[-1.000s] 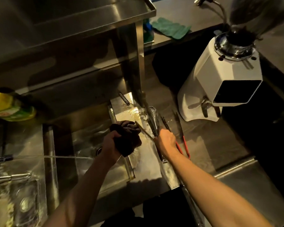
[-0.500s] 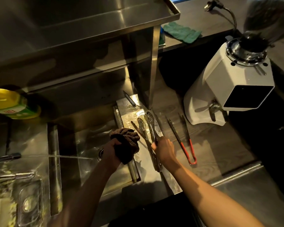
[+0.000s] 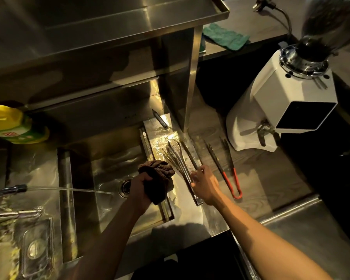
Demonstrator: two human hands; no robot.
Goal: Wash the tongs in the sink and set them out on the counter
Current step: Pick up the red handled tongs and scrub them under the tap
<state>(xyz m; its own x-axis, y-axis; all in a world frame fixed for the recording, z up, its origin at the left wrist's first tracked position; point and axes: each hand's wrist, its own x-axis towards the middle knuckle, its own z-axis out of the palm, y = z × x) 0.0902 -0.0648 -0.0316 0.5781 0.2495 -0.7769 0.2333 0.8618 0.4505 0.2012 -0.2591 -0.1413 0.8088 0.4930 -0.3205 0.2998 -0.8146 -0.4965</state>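
Note:
Steel tongs with perforated spoon tips [image 3: 175,150] lie on the wet steel ledge [image 3: 160,128] right of the sink [image 3: 109,158]. My right hand [image 3: 205,183] holds their handle end, fingers curled over them. A second, thinner metal pair [image 3: 191,156] lies beside them under the same hand. Red-handled tongs [image 3: 229,178] rest on the wooden counter [image 3: 271,178] further right, untouched. My left hand [image 3: 142,185] grips a bunched dark brown cloth [image 3: 160,172] over the sink's right rim, just left of the steel tongs.
A faucet [image 3: 8,189] at the left runs a thin stream across to the drain [image 3: 125,186]. A white coffee grinder [image 3: 281,110] stands at the right. There are also a yellow soap bottle [image 3: 14,126], a green cloth [image 3: 224,37], a dark pen-like tool [image 3: 160,119] and a steel shelf [image 3: 109,27] overhead.
The cloth has come off the tips of the steel tongs. My right hand has brought the tongs down flat onto the ledge. The view shifted slightly left and down.

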